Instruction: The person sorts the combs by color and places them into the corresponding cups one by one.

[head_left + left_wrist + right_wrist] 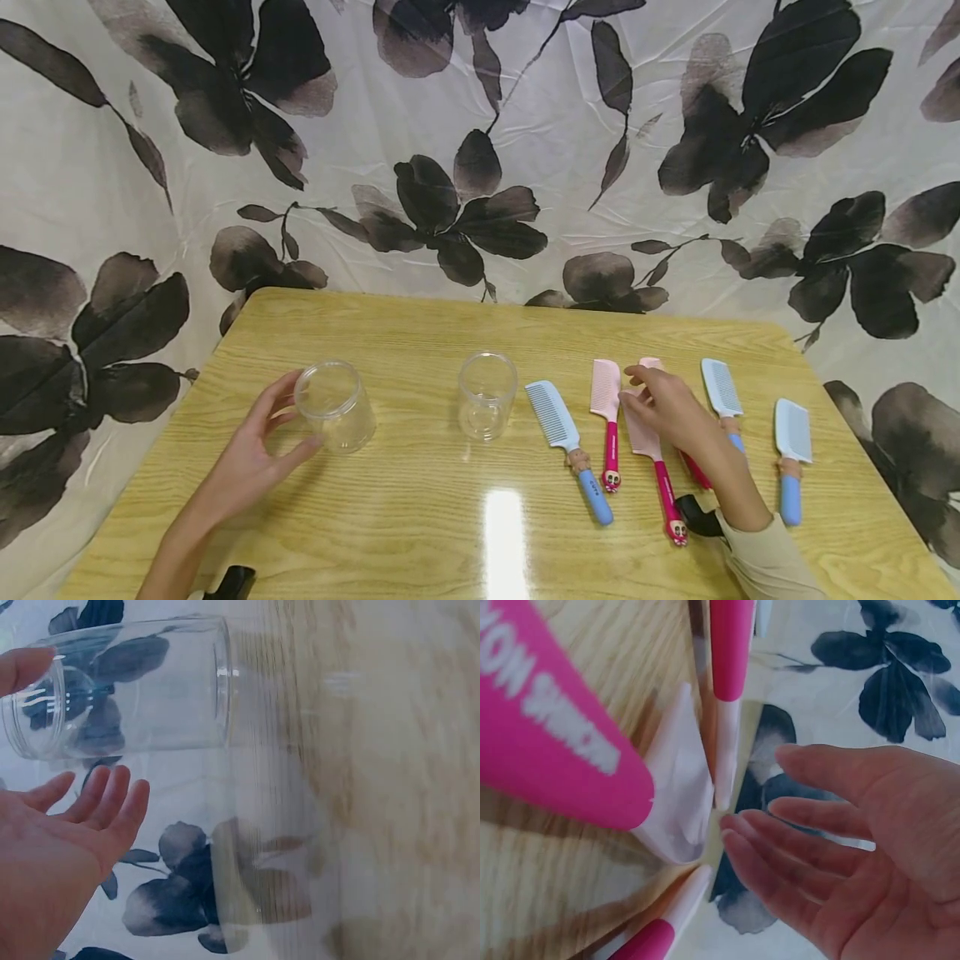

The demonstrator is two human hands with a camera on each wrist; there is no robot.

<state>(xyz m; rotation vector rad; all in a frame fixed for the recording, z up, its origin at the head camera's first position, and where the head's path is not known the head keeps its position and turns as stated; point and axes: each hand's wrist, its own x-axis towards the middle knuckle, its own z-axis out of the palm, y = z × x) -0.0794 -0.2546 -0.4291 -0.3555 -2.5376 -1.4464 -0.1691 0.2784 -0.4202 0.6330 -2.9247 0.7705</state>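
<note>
My left hand (251,457) reaches around the near side of a clear cup (347,421), its thumb and fingers spread. In the left wrist view the fingers lie apart from the cup's wall; whether the thumb touches it I cannot tell. My right hand (671,410) hovers over the pink combs with fingers loosely bent and nothing held. One pink comb (643,435) lies just beside its fingertips. Another pink comb, its dark pink handle (695,469) showing, is partly hidden beneath the hand. To their left lies a third pink comb (605,387).
A second clear cup (487,400) stands mid-table. A light blue comb (553,415) lies right of it. Two more light blue combs, a middle one (721,386) and an outer one (792,429), lie at the right. Floral cloth (570,167) hangs behind the wooden table (405,533).
</note>
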